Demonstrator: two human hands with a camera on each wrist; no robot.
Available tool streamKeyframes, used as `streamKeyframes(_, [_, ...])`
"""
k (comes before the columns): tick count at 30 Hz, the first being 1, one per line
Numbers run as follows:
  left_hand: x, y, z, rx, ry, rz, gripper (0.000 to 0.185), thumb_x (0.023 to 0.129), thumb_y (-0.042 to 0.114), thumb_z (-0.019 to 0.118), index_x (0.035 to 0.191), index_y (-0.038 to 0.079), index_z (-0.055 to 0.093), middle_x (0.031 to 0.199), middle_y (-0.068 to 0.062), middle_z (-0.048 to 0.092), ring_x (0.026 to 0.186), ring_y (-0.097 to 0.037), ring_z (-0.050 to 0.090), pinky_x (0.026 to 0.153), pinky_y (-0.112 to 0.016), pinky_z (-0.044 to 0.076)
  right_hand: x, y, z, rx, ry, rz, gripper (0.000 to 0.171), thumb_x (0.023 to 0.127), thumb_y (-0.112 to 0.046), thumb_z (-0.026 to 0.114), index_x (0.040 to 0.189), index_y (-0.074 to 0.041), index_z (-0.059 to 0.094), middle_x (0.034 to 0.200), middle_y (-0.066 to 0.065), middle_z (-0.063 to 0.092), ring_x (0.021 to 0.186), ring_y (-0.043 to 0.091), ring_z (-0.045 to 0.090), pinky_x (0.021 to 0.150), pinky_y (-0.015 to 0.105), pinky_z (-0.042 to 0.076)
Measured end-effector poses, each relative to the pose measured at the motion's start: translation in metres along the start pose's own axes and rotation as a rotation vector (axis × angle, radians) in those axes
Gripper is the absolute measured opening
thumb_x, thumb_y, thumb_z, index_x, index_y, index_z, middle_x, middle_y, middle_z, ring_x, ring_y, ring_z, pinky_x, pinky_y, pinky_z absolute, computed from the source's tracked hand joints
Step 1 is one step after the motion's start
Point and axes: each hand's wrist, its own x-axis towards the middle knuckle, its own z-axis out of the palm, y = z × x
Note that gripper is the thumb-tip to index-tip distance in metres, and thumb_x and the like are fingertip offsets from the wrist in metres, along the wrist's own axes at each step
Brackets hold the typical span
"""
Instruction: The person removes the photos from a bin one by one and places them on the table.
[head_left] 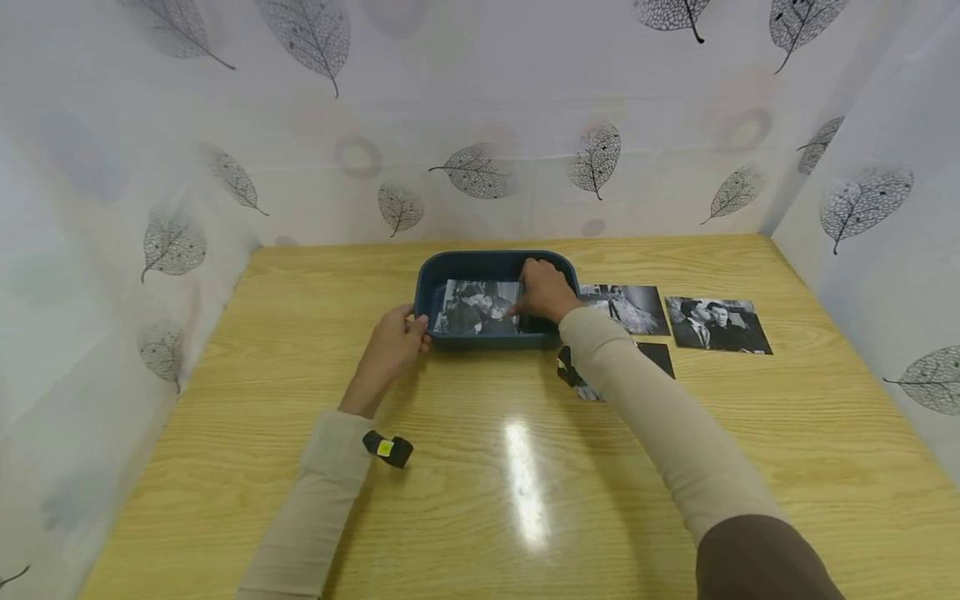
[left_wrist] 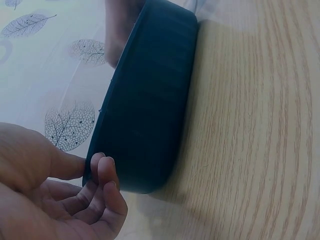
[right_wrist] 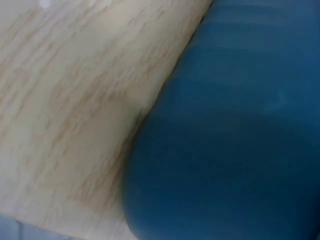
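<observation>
A dark blue plastic bin (head_left: 495, 342) with rounded corners stands at the far middle of the table. At its left front corner my left hand (head_left: 393, 346) grips the rim; in the left wrist view the thumb and fingers of that hand (left_wrist: 55, 195) close on the bin's edge (left_wrist: 150, 100). My right hand (head_left: 550, 290) reaches inside the bin and holds the right edge of a black-and-white photo (head_left: 476, 308), thumb over its face. The right wrist view is filled mostly by the bin's outer wall (right_wrist: 225, 150), so the right fingers are hidden there.
Right of the bin lie a photo of a couple with a wide gown (head_left: 630, 310) and a photo of two people in dark suits (head_left: 716, 325). Another dark photo (head_left: 657, 358) is partly covered by my right sleeve. A leaf-patterned curtain (head_left: 495, 208) borders the wooden table (head_left: 465, 467).
</observation>
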Motion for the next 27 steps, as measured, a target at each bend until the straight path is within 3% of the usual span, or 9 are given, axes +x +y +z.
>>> streamKeyframes(7, [0.001, -0.001, 0.001, 0.007, -0.001, 0.01, 0.045, 0.111, 0.019, 0.041, 0.151, -0.002, 0.04, 0.098, -0.015, 0.065, 0.085, -0.024, 0.064, 0.069, -0.029, 0.048, -0.004, -0.003, -0.005, 0.071, 0.043, 0.015, 0.046, 0.086, -0.018, 0.084, 0.117, 0.002, 0.056, 0.112, 0.021, 0.063, 0.096, 0.036, 0.064, 0.083, 0.048, 0.052])
streamKeyframes(14, [0.0, 0.0, 0.001, -0.015, 0.005, 0.003, 0.044, 0.111, 0.02, 0.041, 0.151, 0.0, 0.042, 0.097, -0.014, 0.064, 0.085, -0.024, 0.063, 0.068, -0.029, 0.048, -0.009, -0.003, -0.012, 0.112, 0.041, -0.022, 0.028, 0.093, -0.008, 0.071, 0.114, 0.001, 0.055, 0.109, 0.02, 0.062, 0.092, 0.034, 0.062, 0.081, 0.047, 0.051])
streamKeyframes(21, [-0.001, 0.0, 0.0, -0.011, 0.0, -0.002, 0.044, 0.111, 0.019, 0.041, 0.151, 0.0, 0.041, 0.098, -0.015, 0.064, 0.087, -0.026, 0.064, 0.069, -0.029, 0.049, -0.01, 0.001, -0.016, 0.153, 0.057, -0.1, 0.024, 0.09, 0.0, 0.058, 0.114, 0.003, 0.055, 0.101, 0.02, 0.061, 0.082, 0.03, 0.055, 0.075, 0.045, 0.046])
streamKeyframes(27, [0.0, 0.0, 0.001, -0.012, -0.003, -0.005, 0.046, 0.111, 0.019, 0.041, 0.152, 0.0, 0.04, 0.1, -0.018, 0.065, 0.088, -0.028, 0.065, 0.068, -0.029, 0.048, -0.014, 0.004, -0.024, 0.311, 0.023, -0.125, 0.02, 0.094, 0.001, 0.056, 0.114, 0.005, 0.054, 0.098, 0.02, 0.059, 0.074, 0.026, 0.062, 0.071, 0.041, 0.052])
